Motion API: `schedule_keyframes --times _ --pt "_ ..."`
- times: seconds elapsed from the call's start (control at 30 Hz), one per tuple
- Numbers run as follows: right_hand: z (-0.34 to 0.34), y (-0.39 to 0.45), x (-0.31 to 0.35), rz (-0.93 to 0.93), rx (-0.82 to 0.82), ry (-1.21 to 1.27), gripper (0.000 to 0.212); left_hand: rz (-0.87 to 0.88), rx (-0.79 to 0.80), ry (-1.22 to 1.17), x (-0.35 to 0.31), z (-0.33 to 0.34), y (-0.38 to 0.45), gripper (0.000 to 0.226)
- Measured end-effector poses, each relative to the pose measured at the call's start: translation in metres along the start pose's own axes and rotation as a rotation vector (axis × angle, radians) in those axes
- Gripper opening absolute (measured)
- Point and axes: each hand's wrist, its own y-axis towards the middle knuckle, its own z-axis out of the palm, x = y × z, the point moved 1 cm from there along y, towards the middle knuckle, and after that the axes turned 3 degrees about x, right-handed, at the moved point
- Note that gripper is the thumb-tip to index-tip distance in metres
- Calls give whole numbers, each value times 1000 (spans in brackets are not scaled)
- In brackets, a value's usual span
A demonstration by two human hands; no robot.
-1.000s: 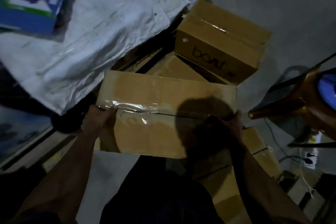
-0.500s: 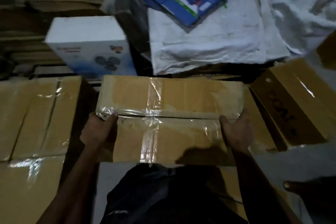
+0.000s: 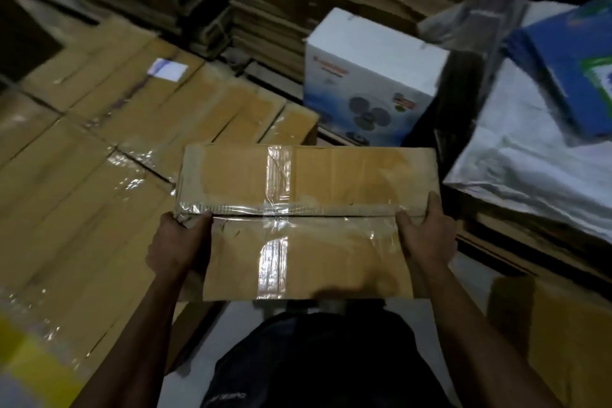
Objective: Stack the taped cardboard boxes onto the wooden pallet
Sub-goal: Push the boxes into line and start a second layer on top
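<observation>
Swinging left, both hands (image 3: 306, 238) are gripping the taped box (image 3: 306, 219) by its ends, its long axis crosswise, right of the stacked boxes (image 3: 99, 156).

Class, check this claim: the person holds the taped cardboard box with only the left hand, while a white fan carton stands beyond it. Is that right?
Not quite. The head view shows both hands on the taped cardboard box: the left hand and the right hand grip opposite ends. The white fan carton does stand beyond it.
</observation>
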Motion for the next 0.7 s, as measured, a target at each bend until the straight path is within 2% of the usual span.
schedule_keyframes --times 0.23,0.37,0.5,0.7 --pt "48 43 108 -164 117 -92 80 -180 -84 -39 31 -26 39 73" --pt "75 76 164 -286 170 -113 73 -294 -90 -86 43 -20 68 80" --pt "113 123 220 -369 277 -128 74 -402 -106 -145 33 -6 95 73" --pt "163 192 303 -475 398 -225 72 -573 -92 -234 49 37 145 93"
